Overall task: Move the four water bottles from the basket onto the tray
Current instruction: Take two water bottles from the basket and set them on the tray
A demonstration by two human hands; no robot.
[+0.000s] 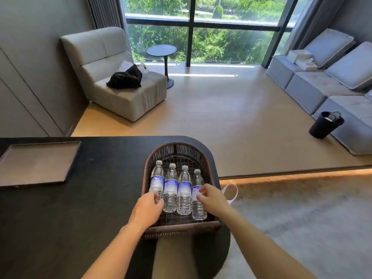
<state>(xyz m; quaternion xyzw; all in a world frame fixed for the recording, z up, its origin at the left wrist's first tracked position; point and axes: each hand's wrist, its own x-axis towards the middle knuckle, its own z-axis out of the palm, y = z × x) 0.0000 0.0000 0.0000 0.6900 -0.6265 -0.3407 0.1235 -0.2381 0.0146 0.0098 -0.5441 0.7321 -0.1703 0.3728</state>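
Four clear, blue-labelled water bottles (171, 190) lie side by side in the dark wicker basket (179, 152); grey tray (38, 164) bare.

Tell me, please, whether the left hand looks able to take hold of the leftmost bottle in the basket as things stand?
Probably yes. The left hand is already at the leftmost bottle, fingers on its lower part. The basket is open on top, and nothing covers the bottle.
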